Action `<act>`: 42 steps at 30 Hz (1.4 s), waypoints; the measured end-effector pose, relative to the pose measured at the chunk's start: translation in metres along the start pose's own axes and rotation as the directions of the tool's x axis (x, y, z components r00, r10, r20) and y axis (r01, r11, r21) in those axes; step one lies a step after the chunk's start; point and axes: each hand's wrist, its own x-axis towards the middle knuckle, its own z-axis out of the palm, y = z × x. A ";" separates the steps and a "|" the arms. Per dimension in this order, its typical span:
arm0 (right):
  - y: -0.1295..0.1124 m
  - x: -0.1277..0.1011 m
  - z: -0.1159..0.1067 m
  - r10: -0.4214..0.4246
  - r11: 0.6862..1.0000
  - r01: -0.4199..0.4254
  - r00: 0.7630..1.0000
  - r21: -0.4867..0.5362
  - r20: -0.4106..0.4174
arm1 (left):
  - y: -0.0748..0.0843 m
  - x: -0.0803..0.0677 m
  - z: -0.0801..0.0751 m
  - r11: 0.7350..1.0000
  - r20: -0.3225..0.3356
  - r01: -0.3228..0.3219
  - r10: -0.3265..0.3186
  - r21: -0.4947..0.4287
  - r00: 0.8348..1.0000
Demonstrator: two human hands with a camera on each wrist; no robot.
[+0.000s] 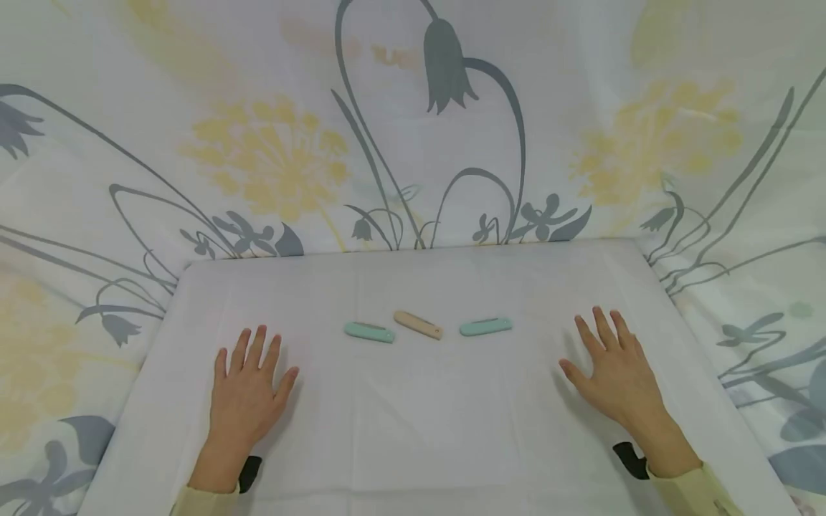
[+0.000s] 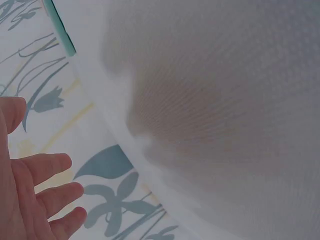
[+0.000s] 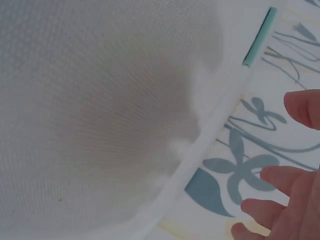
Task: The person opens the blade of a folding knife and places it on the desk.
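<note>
Three small folded pocket knives lie in a row at the table's middle: a mint green one [image 1: 368, 332] on the left, a beige one [image 1: 418, 325] in the centre, another mint green one [image 1: 486, 327] on the right. My left hand [image 1: 247, 388] rests flat on the white tablecloth [image 1: 413, 423], fingers spread, left of the knives. My right hand [image 1: 616, 370] lies flat too, to their right. Neither hand holds anything. The left wrist view shows my left hand [image 2: 35, 200] and a green knife [image 2: 59, 25]; the right wrist view shows my right hand [image 3: 285, 200] and a green knife [image 3: 259, 37].
A floral cloth [image 1: 413, 129] with yellow and grey flowers hangs behind and around the table. A black strap [image 1: 249, 473] sits at the left wrist and another black strap [image 1: 630, 459] at the right wrist.
</note>
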 end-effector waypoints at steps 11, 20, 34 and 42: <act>-0.008 0.006 0.006 0.035 0.986 0.000 0.977 0.164 -0.210 | 0.010 0.004 0.004 0.985 -0.209 -0.038 0.001 -0.170 0.978; -0.017 0.015 0.017 0.085 0.955 -0.011 0.967 0.296 -0.239 | 0.032 0.016 0.019 0.948 -0.204 0.000 -0.068 -0.317 0.977; -0.028 0.022 0.034 0.078 0.923 0.009 0.974 0.385 -0.211 | 0.089 0.043 0.039 0.751 -0.060 0.020 -0.079 -0.660 0.995; -0.039 0.035 0.028 0.077 0.866 -0.019 0.992 0.500 -0.096 | 0.134 0.069 0.046 0.664 -0.051 0.018 -0.084 -0.747 0.995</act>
